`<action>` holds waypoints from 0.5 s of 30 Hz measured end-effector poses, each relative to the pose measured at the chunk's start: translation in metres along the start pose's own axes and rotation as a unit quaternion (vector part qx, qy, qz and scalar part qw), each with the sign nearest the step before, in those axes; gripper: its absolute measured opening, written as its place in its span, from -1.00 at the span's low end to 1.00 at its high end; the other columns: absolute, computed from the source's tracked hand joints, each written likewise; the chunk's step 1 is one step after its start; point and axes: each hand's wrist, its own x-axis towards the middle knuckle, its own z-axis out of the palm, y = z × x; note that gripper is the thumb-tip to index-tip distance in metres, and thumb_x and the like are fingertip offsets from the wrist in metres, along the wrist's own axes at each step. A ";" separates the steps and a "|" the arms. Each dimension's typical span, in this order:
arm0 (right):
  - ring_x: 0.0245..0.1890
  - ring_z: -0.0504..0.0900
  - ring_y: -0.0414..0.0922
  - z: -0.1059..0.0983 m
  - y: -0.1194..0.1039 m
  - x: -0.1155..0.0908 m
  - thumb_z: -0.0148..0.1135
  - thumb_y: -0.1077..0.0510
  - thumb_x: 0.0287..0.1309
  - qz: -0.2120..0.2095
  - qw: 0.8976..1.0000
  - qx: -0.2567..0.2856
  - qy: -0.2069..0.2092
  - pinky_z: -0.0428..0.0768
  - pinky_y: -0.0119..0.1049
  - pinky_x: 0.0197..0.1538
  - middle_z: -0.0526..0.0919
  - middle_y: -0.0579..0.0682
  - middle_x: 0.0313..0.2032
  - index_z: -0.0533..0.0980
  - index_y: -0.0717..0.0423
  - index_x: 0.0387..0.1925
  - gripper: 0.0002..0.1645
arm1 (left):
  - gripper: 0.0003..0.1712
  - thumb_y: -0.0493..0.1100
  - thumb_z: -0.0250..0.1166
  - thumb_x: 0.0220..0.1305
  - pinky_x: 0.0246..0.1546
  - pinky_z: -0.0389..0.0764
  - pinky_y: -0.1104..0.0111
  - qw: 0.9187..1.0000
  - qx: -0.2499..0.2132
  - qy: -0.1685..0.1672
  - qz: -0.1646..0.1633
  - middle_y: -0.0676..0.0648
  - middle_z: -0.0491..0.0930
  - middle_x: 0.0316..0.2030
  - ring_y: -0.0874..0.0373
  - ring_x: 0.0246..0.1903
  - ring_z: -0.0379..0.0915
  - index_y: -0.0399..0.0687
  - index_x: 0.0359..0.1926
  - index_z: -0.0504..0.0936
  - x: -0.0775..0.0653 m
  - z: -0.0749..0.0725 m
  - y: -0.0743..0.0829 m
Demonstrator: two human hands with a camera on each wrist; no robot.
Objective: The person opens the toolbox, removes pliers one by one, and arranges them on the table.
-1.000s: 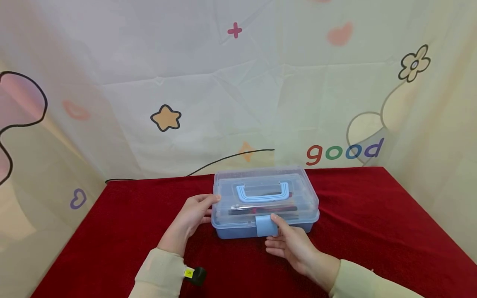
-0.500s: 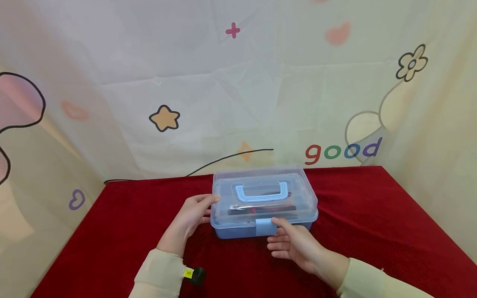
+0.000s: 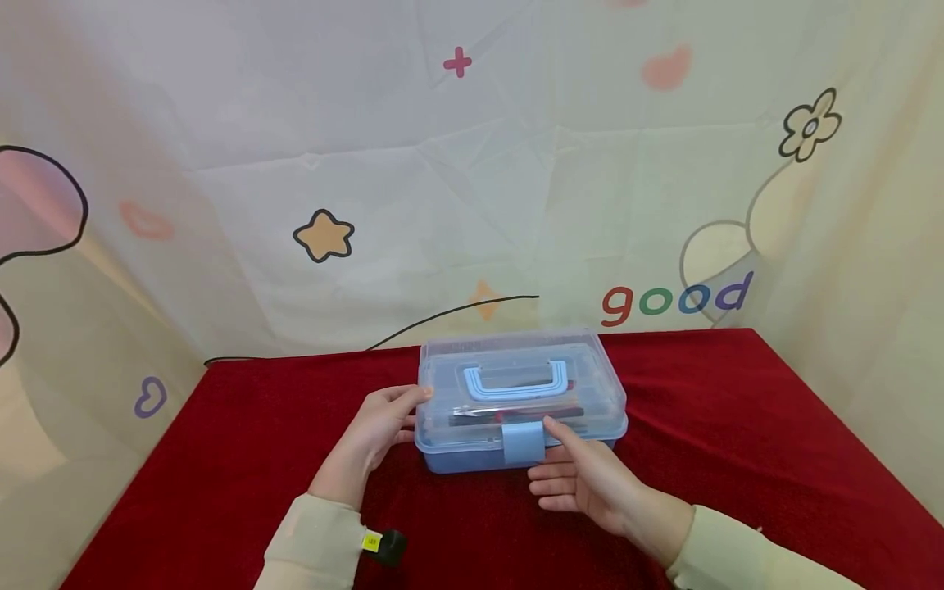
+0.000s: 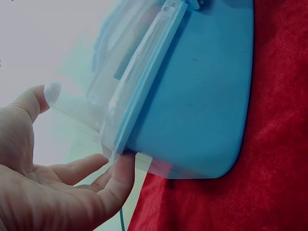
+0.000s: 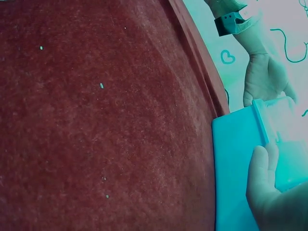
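Observation:
A plastic storage box point(image 3: 442, 460) with a clear lid and light blue base stands at the back of the table. My left hand point(image 3: 379, 426) grips its left end. In the left wrist view the thumb lies on the clear lid point(image 4: 98, 103) and a fingertip presses under its rim. My right hand point(image 3: 590, 483) is at the front, pinching the right edge of the blue latch point(image 3: 524, 443) between thumb and index finger. The index fingertip is partly hidden; the other fingers point left below it. A blue carrying handle point(image 3: 516, 383) lies on the lid.
Dark and reddish slim items point(image 3: 516, 415) show dimly through the lid. Red cloth point(image 3: 243, 475) covers the table. Behind stands a pale printed curtain point(image 3: 413, 197), close to the box's back edge. A strap with a black device point(image 3: 389, 547) sits on the left wrist.
My right thumb has gone down with the latch, then back up to its upper right corner. The latch's top edge dipped and rose again. The left hand keeps its hold on the box.

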 end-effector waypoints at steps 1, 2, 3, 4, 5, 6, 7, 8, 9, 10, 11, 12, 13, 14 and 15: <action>-0.21 0.68 -0.03 0.000 0.000 0.001 0.05 -0.42 0.08 -0.001 1.000 0.000 0.000 0.68 -0.14 -0.14 0.59 0.32 -0.06 0.17 0.56 0.20 0.14 | -0.29 0.14 0.24 0.18 -0.09 0.64 0.26 1.000 0.000 0.000 -0.001 -0.16 0.51 0.08 0.00 -0.04 0.52 -0.12 0.26 0.38 0.000 0.000 0.000; -0.21 0.68 -0.03 0.000 0.001 0.001 0.05 -0.40 0.09 -0.001 1.000 0.000 0.000 0.68 -0.14 -0.14 0.59 0.32 -0.06 0.17 0.56 0.20 0.12 | -0.29 0.14 0.24 0.18 -0.08 0.64 0.26 1.000 -0.001 -0.001 -0.001 -0.16 0.51 0.08 -0.01 -0.03 0.52 -0.12 0.26 0.38 0.000 0.000 0.000; -0.21 0.68 -0.02 0.000 0.001 0.001 0.05 -0.38 0.11 0.000 1.000 0.000 0.000 0.68 -0.14 -0.14 0.60 0.32 -0.06 0.18 0.56 0.19 0.09 | -0.29 0.14 0.24 0.18 -0.08 0.64 0.26 1.000 -0.001 -0.002 -0.001 -0.16 0.50 0.08 -0.01 -0.02 0.52 -0.13 0.26 0.37 0.000 0.000 0.000; -0.21 0.68 -0.02 -0.001 0.001 0.001 0.05 -0.36 0.12 0.000 1.000 0.001 -0.001 0.68 -0.14 -0.14 0.60 0.31 -0.07 0.19 0.54 0.18 0.05 | -0.29 0.14 0.24 0.18 -0.08 0.64 0.26 1.000 -0.001 -0.002 -0.002 -0.16 0.50 0.09 -0.01 -0.02 0.51 -0.13 0.26 0.37 0.000 0.000 0.000; -0.21 0.69 -0.03 -0.001 0.001 0.001 0.05 -0.33 0.14 0.000 1.000 0.002 -0.002 0.68 -0.14 -0.14 0.60 0.31 -0.07 0.20 0.53 0.18 0.01 | -0.29 0.14 0.24 0.18 -0.07 0.64 0.25 1.000 -0.002 -0.003 -0.001 -0.16 0.50 0.09 -0.02 -0.02 0.51 -0.13 0.26 0.38 0.000 0.000 0.000; -0.21 0.69 -0.03 -0.001 0.001 0.001 0.04 -0.29 0.16 0.000 1.000 0.003 -0.004 0.68 -0.15 -0.15 0.61 0.30 -0.07 0.20 0.51 0.17 -0.04 | -0.29 0.13 0.24 0.18 -0.07 0.64 0.25 1.000 -0.002 -0.003 -0.001 -0.17 0.50 0.08 -0.02 -0.02 0.51 -0.13 0.26 0.38 0.000 0.000 0.000; -0.22 0.69 -0.04 -0.001 0.001 0.000 0.03 -0.26 0.17 -0.002 1.000 0.004 -0.007 0.68 -0.15 -0.15 0.61 0.30 -0.07 0.20 0.49 0.17 -0.09 | -0.30 0.13 0.24 0.18 -0.07 0.64 0.25 1.000 -0.002 -0.004 0.000 -0.17 0.51 0.08 -0.02 -0.02 0.51 -0.13 0.26 0.38 0.000 0.000 0.000; -0.23 0.69 -0.04 -0.001 0.001 0.000 0.02 -0.22 0.18 -0.004 1.000 0.005 -0.011 0.68 -0.15 -0.15 0.60 0.30 -0.07 0.20 0.47 0.16 -0.13 | -0.30 0.13 0.24 0.18 -0.07 0.64 0.25 1.000 -0.003 -0.004 0.000 -0.17 0.51 0.08 -0.02 -0.02 0.51 -0.13 0.26 0.38 0.000 0.000 0.000; -0.25 0.68 -0.06 -0.002 0.001 -0.001 0.00 -0.18 0.19 -0.005 1.000 0.008 -0.015 0.68 -0.16 -0.15 0.60 0.30 -0.06 0.19 0.45 0.17 -0.18 | -0.30 0.13 0.24 0.18 -0.07 0.64 0.25 1.000 -0.003 -0.003 0.000 -0.17 0.51 0.08 -0.02 -0.02 0.52 -0.13 0.25 0.38 0.000 0.000 0.000; -0.26 0.68 -0.07 -0.002 0.001 -0.001 -0.02 -0.14 0.20 -0.007 1.000 0.010 -0.018 0.68 -0.17 -0.15 0.60 0.30 -0.05 0.17 0.43 0.17 -0.22 | -0.31 0.13 0.24 0.18 -0.08 0.64 0.25 1.000 -0.003 -0.003 0.001 -0.16 0.51 0.07 -0.01 -0.03 0.52 -0.13 0.25 0.39 -0.001 0.000 0.000; -0.26 0.68 -0.07 -0.002 0.001 -0.002 -0.03 -0.11 0.21 -0.009 1.000 0.011 -0.023 0.68 -0.17 -0.15 0.59 0.30 -0.05 0.16 0.41 0.17 -0.26 | -0.31 0.13 0.24 0.18 -0.08 0.64 0.25 1.000 -0.003 -0.002 0.001 -0.16 0.51 0.07 -0.01 -0.03 0.52 -0.13 0.25 0.39 -0.001 0.000 0.001; -0.26 0.68 -0.08 -0.002 0.001 -0.003 -0.05 -0.07 0.22 -0.010 0.999 0.013 -0.028 0.68 -0.17 -0.15 0.59 0.30 -0.05 0.16 0.39 0.17 -0.30 | -0.31 0.13 0.24 0.18 -0.08 0.65 0.25 1.000 -0.002 -0.001 0.002 -0.16 0.51 0.07 -0.01 -0.03 0.52 -0.13 0.25 0.39 -0.001 0.000 0.000; -0.27 0.68 -0.08 -0.003 0.001 -0.004 -0.06 -0.04 0.21 -0.011 0.999 0.016 -0.032 0.68 -0.17 -0.14 0.60 0.29 -0.06 0.17 0.37 0.15 -0.35 | -0.31 0.13 0.24 0.18 -0.09 0.65 0.25 1.000 -0.003 -0.001 0.002 -0.16 0.52 0.07 0.00 -0.04 0.53 -0.13 0.25 0.39 0.000 0.000 0.000; -0.28 0.69 -0.09 -0.003 0.001 -0.004 -0.07 -0.01 0.20 -0.010 0.999 0.019 -0.035 0.68 -0.17 -0.14 0.61 0.28 -0.08 0.19 0.35 0.12 -0.40 | -0.30 0.13 0.24 0.18 -0.09 0.65 0.25 1.000 -0.003 -0.001 0.002 -0.17 0.52 0.07 0.00 -0.04 0.53 -0.13 0.25 0.39 0.000 0.000 0.000; -0.29 0.69 -0.09 -0.003 0.001 -0.005 -0.07 0.02 0.19 -0.010 0.999 0.022 -0.038 0.68 -0.17 -0.14 0.62 0.26 -0.11 0.22 0.33 0.08 -0.46 | -0.31 0.13 0.24 0.18 -0.09 0.65 0.26 1.000 -0.003 0.000 0.002 -0.17 0.52 0.07 0.00 -0.04 0.53 -0.13 0.25 0.39 0.000 0.000 0.000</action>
